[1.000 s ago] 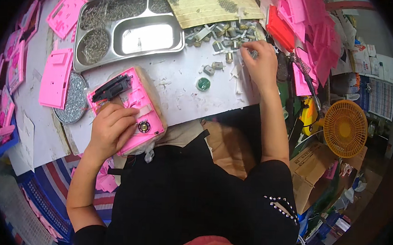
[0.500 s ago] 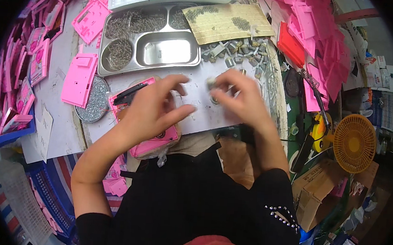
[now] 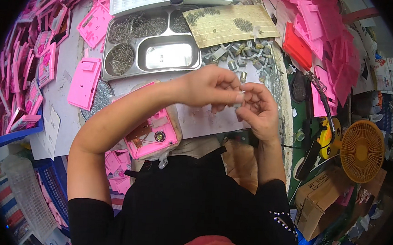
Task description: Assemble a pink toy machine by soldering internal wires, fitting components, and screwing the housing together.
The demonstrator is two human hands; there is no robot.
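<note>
My left hand [image 3: 210, 88] and my right hand [image 3: 257, 109] meet above the white worktop, fingertips pinched together on a small silvery metal part [image 3: 239, 99] that is mostly hidden between them. Under my left forearm lies an open pink plastic housing [image 3: 152, 135] with wires and a small round speaker inside. Beyond my hands sits a pile of small metal motors [image 3: 240, 57].
A steel compartment tray [image 3: 153, 51] holds screws and small parts. A brown card [image 3: 233, 25] with parts lies behind it. Pink plastic shells [image 3: 36, 61] are heaped left and top right [image 3: 321, 35]. An orange fan [image 3: 362, 150] and cardboard boxes [image 3: 318, 201] stand on the right.
My right hand came back from the motor pile toward me with a small part. My left hand left the pink housing and rose to meet it.
</note>
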